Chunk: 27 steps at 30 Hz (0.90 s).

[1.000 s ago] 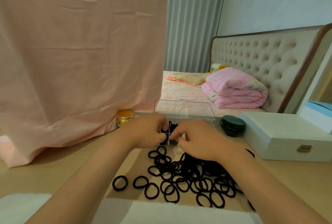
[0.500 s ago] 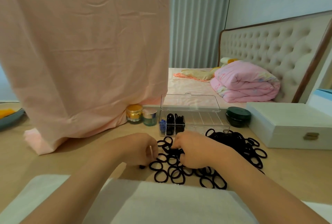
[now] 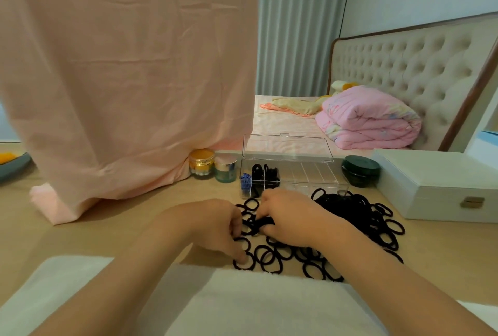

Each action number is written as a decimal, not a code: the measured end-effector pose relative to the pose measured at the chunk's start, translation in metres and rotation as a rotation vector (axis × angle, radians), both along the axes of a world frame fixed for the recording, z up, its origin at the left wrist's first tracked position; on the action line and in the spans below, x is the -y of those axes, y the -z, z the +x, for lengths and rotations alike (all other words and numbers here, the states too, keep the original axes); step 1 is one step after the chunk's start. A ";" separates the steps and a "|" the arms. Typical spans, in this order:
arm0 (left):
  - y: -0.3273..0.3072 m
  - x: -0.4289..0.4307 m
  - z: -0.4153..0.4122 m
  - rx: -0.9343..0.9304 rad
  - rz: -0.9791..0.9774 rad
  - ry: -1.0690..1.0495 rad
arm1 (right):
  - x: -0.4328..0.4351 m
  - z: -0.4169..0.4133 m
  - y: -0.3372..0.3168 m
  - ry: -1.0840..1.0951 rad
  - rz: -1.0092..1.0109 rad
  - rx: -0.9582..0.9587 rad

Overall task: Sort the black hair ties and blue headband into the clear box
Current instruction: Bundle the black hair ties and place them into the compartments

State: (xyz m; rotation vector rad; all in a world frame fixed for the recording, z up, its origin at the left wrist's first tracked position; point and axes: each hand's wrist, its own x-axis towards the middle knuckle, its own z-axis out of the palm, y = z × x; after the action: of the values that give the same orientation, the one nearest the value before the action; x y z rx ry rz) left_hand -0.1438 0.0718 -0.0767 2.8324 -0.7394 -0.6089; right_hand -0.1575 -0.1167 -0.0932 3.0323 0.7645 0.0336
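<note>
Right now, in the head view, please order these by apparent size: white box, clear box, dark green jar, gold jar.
white box
clear box, lid open
dark green jar
gold jar, partly behind the pink cloth, so less sure

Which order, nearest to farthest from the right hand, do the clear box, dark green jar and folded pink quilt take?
1. clear box, just beyond the right hand.
2. dark green jar, farther right on the table.
3. folded pink quilt, on the bed behind.
</note>
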 end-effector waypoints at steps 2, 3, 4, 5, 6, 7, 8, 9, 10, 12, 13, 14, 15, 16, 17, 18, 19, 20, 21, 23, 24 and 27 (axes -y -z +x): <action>0.000 0.000 0.001 0.047 -0.012 0.020 | 0.000 0.001 0.001 -0.004 0.008 0.005; 0.000 0.000 0.003 0.063 -0.027 0.025 | 0.001 0.001 0.001 0.001 0.037 0.008; 0.000 -0.001 0.004 0.073 -0.042 0.028 | 0.004 0.002 -0.001 0.021 0.092 0.001; 0.000 -0.002 0.004 0.080 -0.055 0.032 | 0.007 0.002 -0.004 0.049 0.177 -0.015; 0.000 -0.002 0.004 0.087 -0.062 0.036 | 0.011 0.001 -0.008 0.086 0.270 -0.041; 0.001 -0.003 0.004 0.099 -0.068 0.040 | 0.014 0.001 -0.012 0.119 0.356 -0.070; 0.001 -0.004 0.005 0.115 -0.081 0.044 | 0.017 0.000 -0.017 0.146 0.428 -0.093; 0.001 -0.006 0.007 0.128 -0.108 0.046 | 0.020 -0.001 -0.021 0.167 0.489 -0.107; 0.001 -0.008 0.009 0.133 -0.150 0.045 | 0.021 -0.002 -0.023 0.182 0.543 -0.119; 0.000 -0.015 0.015 0.123 -0.280 0.007 | 0.020 -0.003 -0.025 0.204 0.629 -0.160; 0.001 -0.018 0.018 0.121 -0.347 -0.027 | 0.018 -0.003 -0.024 0.220 0.648 -0.190; 0.002 -0.022 0.022 0.128 -0.393 -0.055 | 0.015 -0.002 -0.022 0.239 0.642 -0.216; 0.004 -0.025 0.024 0.139 -0.416 -0.072 | 0.011 0.000 -0.021 0.252 0.613 -0.226; 0.007 -0.027 0.027 0.142 -0.426 -0.079 | 0.007 0.003 -0.019 0.256 0.564 -0.212; 0.011 -0.029 0.029 0.136 -0.439 -0.082 | 0.003 0.006 -0.017 0.256 0.513 -0.180; 0.015 -0.031 0.031 0.132 -0.456 -0.085 | -0.002 0.010 -0.015 0.253 0.460 -0.135; 0.018 -0.032 0.034 0.138 -0.477 -0.089 | -0.006 0.013 -0.014 0.252 0.406 -0.082; 0.021 -0.034 0.036 0.152 -0.503 -0.099 | -0.011 0.016 -0.013 0.250 0.342 -0.017; 0.023 -0.035 0.037 0.173 -0.543 -0.116 | -0.015 0.019 -0.012 0.242 0.271 0.056; 0.025 -0.034 0.040 0.244 -0.664 -0.165 | -0.022 0.024 -0.009 0.223 0.127 0.181; 0.025 -0.033 0.040 0.304 -0.720 -0.191 | -0.023 0.027 -0.007 0.219 0.070 0.224; 0.026 -0.025 0.039 0.489 -0.715 -0.212 | -0.028 0.032 0.000 0.181 -0.066 0.265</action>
State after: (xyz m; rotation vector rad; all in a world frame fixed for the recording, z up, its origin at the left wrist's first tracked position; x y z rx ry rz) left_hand -0.1047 0.0966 -0.1031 2.3211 -0.5517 0.3433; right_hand -0.1258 -0.0887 -0.0931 2.9359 0.4610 0.3906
